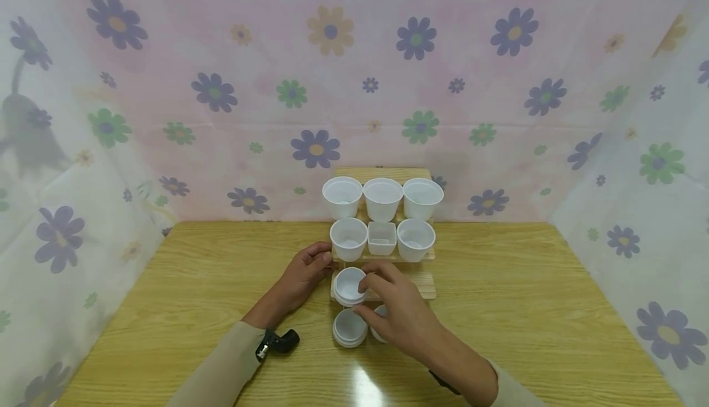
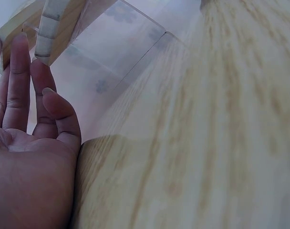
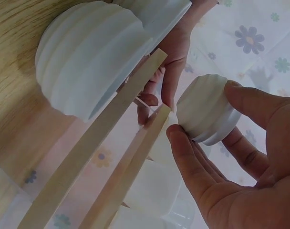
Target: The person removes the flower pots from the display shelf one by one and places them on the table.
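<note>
A white ribbed cup (image 1: 349, 290) is pinched between the thumb and fingers of the right hand (image 1: 401, 308), toward the left end of the wooden stand (image 1: 425, 285). The left hand (image 1: 303, 271) is positioned at the stand's left edge, fingers relaxed.

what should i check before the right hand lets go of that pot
1. Right hand has the ribbed pot pinched: ok.
2. Pot's opening faces up: ok in the head view.
3. Pot's base fully seated on the shelf: cannot tell, contact isn't clearly visible.
4. Left hand at the stand's left side: ok; whether it bears weight, cannot tell.
5. Row behind, square cup between two round cups: ok.
6. Front-right pot in full sight: not ok, the right hand partly covers it.
</note>
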Motion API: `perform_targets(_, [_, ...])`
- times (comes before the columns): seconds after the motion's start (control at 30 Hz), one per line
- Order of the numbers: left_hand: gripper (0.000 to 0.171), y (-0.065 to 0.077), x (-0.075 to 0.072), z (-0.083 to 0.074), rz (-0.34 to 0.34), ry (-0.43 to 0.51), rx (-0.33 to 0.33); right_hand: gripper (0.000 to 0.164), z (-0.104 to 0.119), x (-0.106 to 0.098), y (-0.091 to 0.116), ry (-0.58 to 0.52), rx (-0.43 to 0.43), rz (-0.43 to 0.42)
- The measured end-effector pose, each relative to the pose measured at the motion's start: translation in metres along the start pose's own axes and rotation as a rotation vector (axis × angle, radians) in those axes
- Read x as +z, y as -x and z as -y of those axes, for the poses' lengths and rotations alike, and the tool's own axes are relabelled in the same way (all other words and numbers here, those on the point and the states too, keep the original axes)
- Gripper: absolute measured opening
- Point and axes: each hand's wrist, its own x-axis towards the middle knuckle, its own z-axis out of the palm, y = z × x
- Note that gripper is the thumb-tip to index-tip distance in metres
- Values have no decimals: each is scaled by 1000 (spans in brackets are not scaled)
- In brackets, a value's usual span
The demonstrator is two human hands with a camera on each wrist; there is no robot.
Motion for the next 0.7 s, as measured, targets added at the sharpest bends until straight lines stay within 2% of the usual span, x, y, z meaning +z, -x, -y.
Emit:
perform_targets(0.2, [18, -1, 0, 2, -2, 2, 0, 33, -4, -1, 5, -3, -4, -22])
perform_targets(0.7, [16, -1, 1, 0, -23, 21, -5, 32, -4, -9, 12, -36, 6, -12])
